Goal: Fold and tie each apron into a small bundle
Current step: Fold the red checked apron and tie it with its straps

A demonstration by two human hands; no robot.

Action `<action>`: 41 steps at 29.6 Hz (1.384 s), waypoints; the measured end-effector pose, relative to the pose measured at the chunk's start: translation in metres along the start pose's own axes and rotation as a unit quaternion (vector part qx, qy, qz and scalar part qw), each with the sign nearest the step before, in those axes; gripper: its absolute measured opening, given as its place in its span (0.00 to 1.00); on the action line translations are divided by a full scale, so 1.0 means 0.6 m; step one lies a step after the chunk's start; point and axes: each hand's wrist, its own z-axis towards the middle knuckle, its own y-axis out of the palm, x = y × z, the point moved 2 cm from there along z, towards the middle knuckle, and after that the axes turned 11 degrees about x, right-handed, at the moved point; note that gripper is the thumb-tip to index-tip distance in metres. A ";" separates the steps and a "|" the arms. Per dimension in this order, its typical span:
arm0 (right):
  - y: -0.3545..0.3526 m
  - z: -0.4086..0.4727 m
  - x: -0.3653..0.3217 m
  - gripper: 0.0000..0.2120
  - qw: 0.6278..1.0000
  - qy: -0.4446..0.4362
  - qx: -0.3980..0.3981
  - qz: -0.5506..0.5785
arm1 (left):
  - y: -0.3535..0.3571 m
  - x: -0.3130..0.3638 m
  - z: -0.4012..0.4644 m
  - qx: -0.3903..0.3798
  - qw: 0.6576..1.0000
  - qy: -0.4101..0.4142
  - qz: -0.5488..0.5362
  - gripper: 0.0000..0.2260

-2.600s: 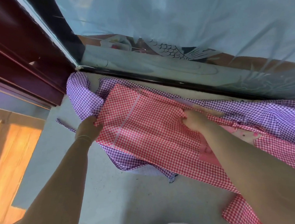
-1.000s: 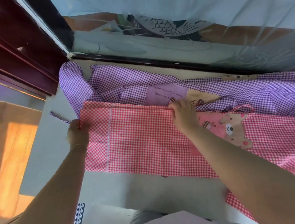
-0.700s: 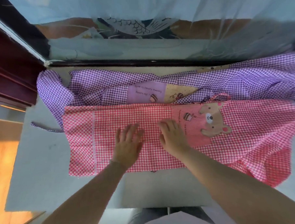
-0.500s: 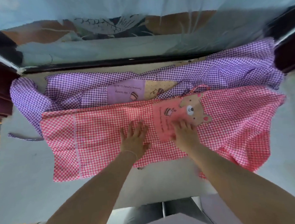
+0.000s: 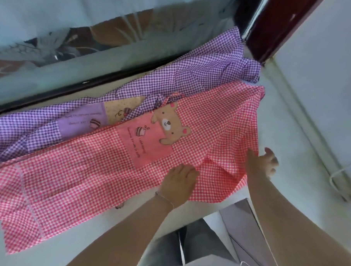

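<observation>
A red gingham apron is laid out flat on the pale bench, its length running from the left edge of the view toward the right. A pink pocket panel with a printed bear is seen near the middle of the cloth. The right end of the apron is bunched and partly raised off the bench. The left hand is pressed flat on the apron just below the pocket panel, fingers straight and spread; a thin bracelet is worn at that wrist. The right hand is placed at the raised right edge of the apron, fingers loosely extended; contact with the cloth is suggested at the thumb side, but a firm grip cannot be confirmed. A purple gingham apron is noted behind the red one, rumpled, against a dark-framed glass panel.
</observation>
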 end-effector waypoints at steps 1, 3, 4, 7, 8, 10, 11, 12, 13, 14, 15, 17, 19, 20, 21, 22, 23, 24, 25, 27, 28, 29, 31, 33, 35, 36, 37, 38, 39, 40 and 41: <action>-0.005 0.020 0.020 0.30 0.998 0.050 -0.049 0.006 | 0.018 0.030 0.016 -0.041 0.999 0.025 -0.022 0.14; -0.002 0.038 0.043 0.29 0.984 0.076 -0.156 0.046 | 0.051 0.061 0.028 -0.188 0.982 -0.003 -0.034 0.26; -0.001 0.043 0.049 0.25 0.977 0.078 -0.185 0.068 | 0.066 0.068 0.027 -0.271 0.962 -0.024 -0.021 0.34; -0.025 0.057 0.065 0.15 0.976 0.097 -0.156 0.120 | 0.100 0.100 0.030 -0.369 0.927 -0.028 0.066 0.46; -0.036 0.065 0.068 0.15 0.980 0.093 -0.125 0.123 | 0.108 0.112 0.032 -0.372 0.923 -0.031 0.093 0.44; -0.056 0.076 0.078 0.15 0.985 0.085 -0.074 0.134 | 0.116 0.127 0.041 -0.344 0.929 -0.054 0.127 0.37; -0.065 0.081 0.083 0.14 0.983 0.087 -0.073 0.147 | 0.117 0.133 0.047 -0.314 0.937 -0.065 0.136 0.31; -0.067 0.080 0.084 0.12 0.982 0.079 -0.082 0.148 | 0.115 0.132 0.051 -0.287 0.945 -0.078 0.139 0.25; -0.071 0.079 0.083 0.11 0.985 0.058 -0.094 0.136 | 0.112 0.132 0.058 -0.270 0.950 -0.088 0.131 0.20; -0.079 0.084 0.081 0.15 0.990 0.011 -0.100 0.101 | 0.109 0.137 0.066 -0.267 0.951 -0.093 0.125 0.18; -0.084 0.086 0.073 0.19 0.992 -0.073 -0.084 0.054 | 0.110 0.138 0.074 -0.277 0.949 -0.099 0.115 0.17; -0.087 0.087 0.040 0.21 0.954 -0.296 -0.045 -0.014 | 0.099 0.152 0.096 -0.304 0.940 -0.116 0.098 0.16; -0.069 0.077 -0.009 0.18 0.873 -0.469 -0.121 -0.062 | 0.080 0.169 0.118 -0.344 0.925 -0.146 0.063 0.17; -0.053 0.070 -0.032 0.18 0.820 -0.531 -0.181 -0.110 | 0.066 0.181 0.129 -0.367 0.919 -0.143 0.032 0.17; -0.032 0.064 -0.049 0.19 0.763 -0.577 -0.236 -0.171 | 0.053 0.192 0.140 -0.385 0.913 -0.134 0.001 0.17; -0.012 0.061 -0.061 0.21 0.714 -0.604 -0.274 -0.225 | 0.038 0.204 0.149 -0.401 0.908 -0.117 -0.026 0.16; -0.001 0.067 -0.070 0.22 0.681 -0.607 -0.297 -0.281 | 0.024 0.218 0.161 -0.409 0.907 -0.088 -0.055 0.15; 0.016 0.070 -0.078 0.23 0.652 -0.609 -0.315 -0.323 | 0.007 0.231 0.166 -0.407 0.908 -0.064 -0.079 0.14; 0.020 0.085 -0.080 0.24 0.638 -0.606 -0.311 -0.360 | -0.004 0.245 0.175 -0.406 0.907 -0.035 -0.108 0.14; 0.025 0.107 -0.090 0.26 0.608 -0.617 -0.295 -0.402 | -0.023 0.256 0.179 -0.428 0.889 -0.038 -0.160 0.15; 0.023 0.117 -0.092 0.28 0.599 -0.620 -0.290 -0.415 | -0.030 0.254 0.181 -0.440 0.878 -0.046 -0.183 0.15; 0.026 0.123 -0.098 0.28 0.589 -0.625 -0.291 -0.422 | -0.036 0.246 0.181 -0.450 0.865 -0.063 -0.211 0.15; 0.027 0.130 -0.097 0.27 0.574 -0.629 -0.294 -0.434 | -0.043 0.228 0.179 -0.463 0.840 -0.088 -0.270 0.16; 0.028 0.133 -0.100 0.25 0.570 -0.646 -0.284 -0.421 | -0.053 0.203 0.174 -0.452 0.834 -0.104 -0.297 0.16; 0.022 0.135 -0.109 0.23 0.577 -0.653 -0.277 -0.406 | -0.076 0.170 0.171 -0.432 0.823 -0.134 -0.343 0.10; 0.020 0.136 -0.118 0.22 0.578 -0.652 -0.277 -0.405 | -0.096 0.150 0.170 -0.407 0.817 -0.167 -0.372 0.08; 0.019 0.136 -0.125 0.21 0.584 -0.647 -0.277 -0.406 | -0.119 0.123 0.166 -0.364 0.810 -0.220 -0.403 0.07; 0.019 0.138 -0.132 0.23 0.598 -0.639 -0.273 -0.400 | -0.141 0.092 0.160 -0.310 0.793 -0.279 -0.444 0.06; 0.017 0.139 -0.142 0.25 0.635 -0.620 -0.269 -0.374 | -0.159 0.057 0.154 -0.244 0.770 -0.344 -0.479 0.09; 0.012 0.140 -0.153 0.27 0.683 -0.597 -0.262 -0.329 | -0.175 0.022 0.147 -0.176 0.752 -0.411 -0.484 0.12; 0.007 0.143 -0.166 0.29 0.727 -0.576 -0.249 -0.279 | -0.181 -0.018 0.139 -0.115 0.762 -0.480 -0.420 0.13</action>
